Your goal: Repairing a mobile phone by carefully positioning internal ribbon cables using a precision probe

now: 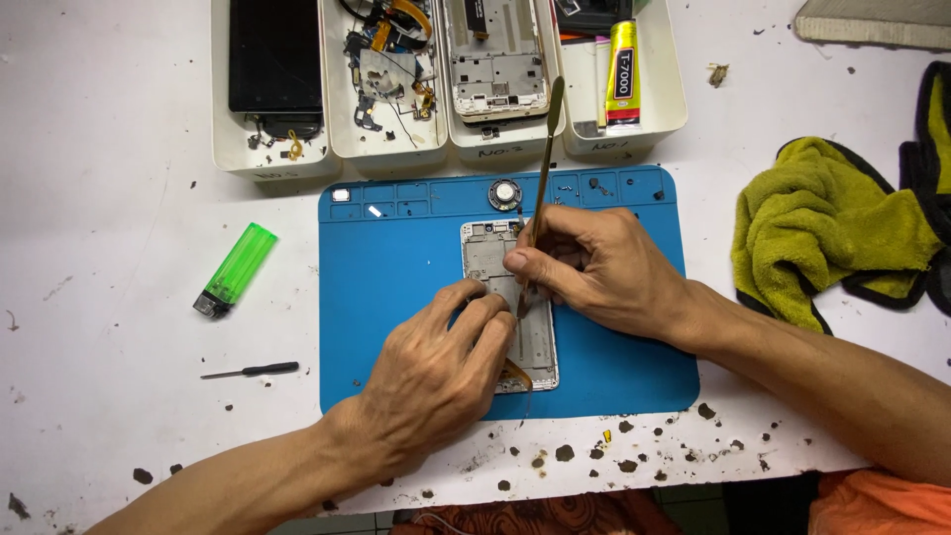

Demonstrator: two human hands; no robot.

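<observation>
A silver phone frame (487, 252) lies lengthwise on a blue work mat (396, 287). My left hand (436, 372) rests on the frame's lower half, fingers pressing it flat. My right hand (594, 263) grips a thin metal pry tool (544, 149) like a pen. The tool's tip meets the frame's middle, between my fingers. A small round speaker part (505, 193) sits in the mat's top tray row.
Several white bins (272, 159) at the back hold a dark screen, loose parts, another phone frame and a yellow glue tube (622, 84). A green lighter (236, 267) and a small screwdriver (253, 371) lie left of the mat. Olive-green cloth (822, 228) lies right.
</observation>
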